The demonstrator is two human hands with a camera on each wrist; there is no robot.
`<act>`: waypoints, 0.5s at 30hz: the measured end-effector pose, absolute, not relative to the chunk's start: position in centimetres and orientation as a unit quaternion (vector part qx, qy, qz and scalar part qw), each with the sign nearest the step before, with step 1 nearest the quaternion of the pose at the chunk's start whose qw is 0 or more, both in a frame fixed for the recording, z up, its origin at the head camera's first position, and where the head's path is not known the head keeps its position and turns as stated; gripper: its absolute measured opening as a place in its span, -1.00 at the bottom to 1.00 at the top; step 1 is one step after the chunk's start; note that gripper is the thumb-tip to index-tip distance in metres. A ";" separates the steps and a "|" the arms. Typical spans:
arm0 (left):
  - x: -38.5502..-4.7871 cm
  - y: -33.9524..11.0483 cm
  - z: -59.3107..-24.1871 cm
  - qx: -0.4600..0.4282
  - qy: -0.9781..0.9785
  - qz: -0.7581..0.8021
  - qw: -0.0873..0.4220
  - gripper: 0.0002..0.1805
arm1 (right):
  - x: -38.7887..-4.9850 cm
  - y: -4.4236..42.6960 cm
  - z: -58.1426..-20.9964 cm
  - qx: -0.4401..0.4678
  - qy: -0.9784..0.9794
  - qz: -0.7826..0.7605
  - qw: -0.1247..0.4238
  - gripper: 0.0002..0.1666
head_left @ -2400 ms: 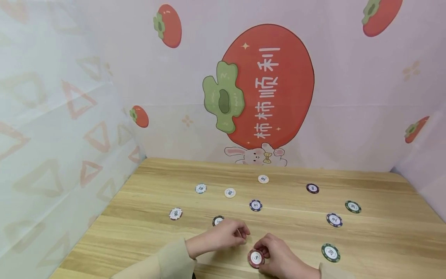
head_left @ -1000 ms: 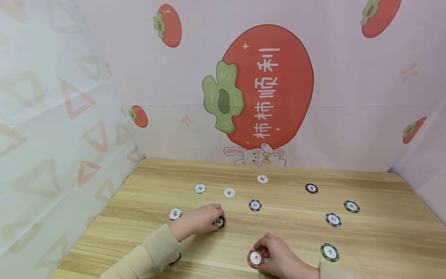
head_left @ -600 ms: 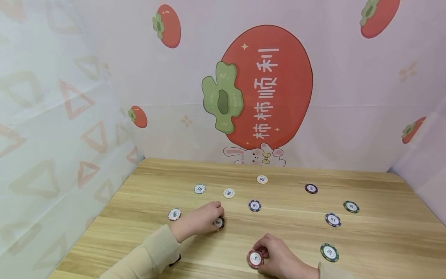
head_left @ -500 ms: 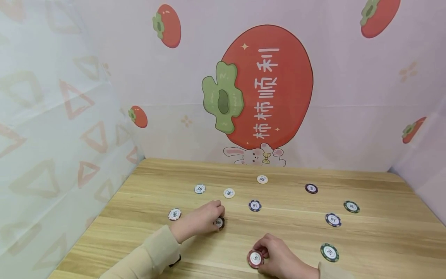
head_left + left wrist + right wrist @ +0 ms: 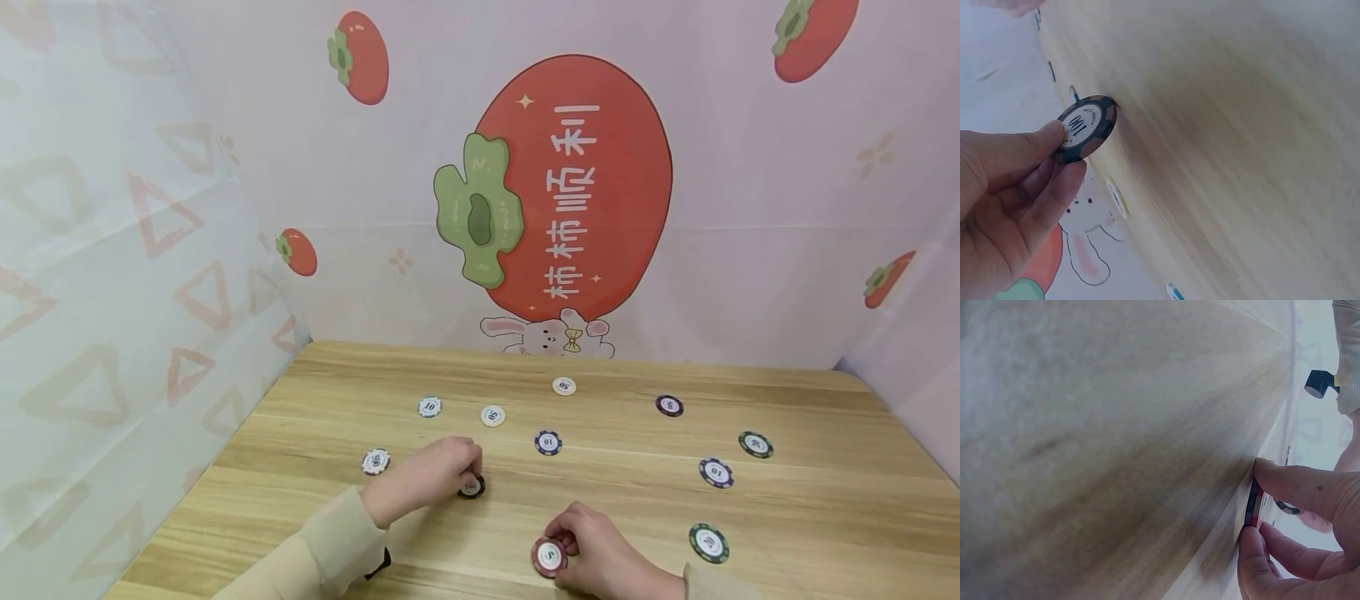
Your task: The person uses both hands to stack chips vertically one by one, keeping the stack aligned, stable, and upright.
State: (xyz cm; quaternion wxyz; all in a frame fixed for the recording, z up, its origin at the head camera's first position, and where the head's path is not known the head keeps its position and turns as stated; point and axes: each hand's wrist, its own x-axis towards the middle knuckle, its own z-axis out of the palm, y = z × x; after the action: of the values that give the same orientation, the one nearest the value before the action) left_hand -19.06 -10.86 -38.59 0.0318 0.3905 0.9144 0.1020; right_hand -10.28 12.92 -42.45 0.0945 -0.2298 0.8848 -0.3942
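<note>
My left hand [image 5: 431,475] pinches a black poker chip [image 5: 1090,128] marked 100 between thumb and fingers. The chip is tilted, one edge close to or touching the table in the left wrist view. To the right and nearer the front, my right hand [image 5: 600,546] grips the rim of a red chip [image 5: 550,556] marked 5. Seen edge-on in the right wrist view, this red chip lies on at least one dark chip [image 5: 1252,499], as a low stack on the table. The thumb and fingers of that right hand [image 5: 1310,519] clasp opposite sides.
Several more chips lie flat, spread over the wooden table [image 5: 300,525]: a white-and-red one [image 5: 376,461] left of my left hand, a blue one [image 5: 548,442] mid-table, a green 20 [image 5: 708,543] at right. A patterned backdrop [image 5: 720,292] borders the table.
My left hand has gone from beside the red chip leftward to the black 100 chip, taken hold of it and tilted it up. The right hand stays in place.
</note>
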 end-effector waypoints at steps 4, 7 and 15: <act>-18.6 -10.4 -38.2 0.388 0.907 0.153 0.062 -0.90 | -10.3 12.9 -42.5 -0.226 0.886 -0.393 0.096 -0.62; -18.4 -10.1 -38.1 0.375 0.899 0.206 0.095 -0.91 | -10.3 12.9 -42.4 -0.224 0.887 -0.393 0.097 -0.61; -17.8 -9.5 -38.4 0.323 0.876 0.320 0.162 -0.90 | -10.3 13.0 -42.4 -0.232 0.885 -0.394 0.093 -0.61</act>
State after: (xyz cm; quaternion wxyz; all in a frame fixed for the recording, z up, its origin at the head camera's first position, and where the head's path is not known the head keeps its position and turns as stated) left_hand -17.82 -9.48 -38.41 0.1623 0.3231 0.8757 0.3199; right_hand -10.26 12.98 -42.43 0.0926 -0.2317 0.8846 -0.3940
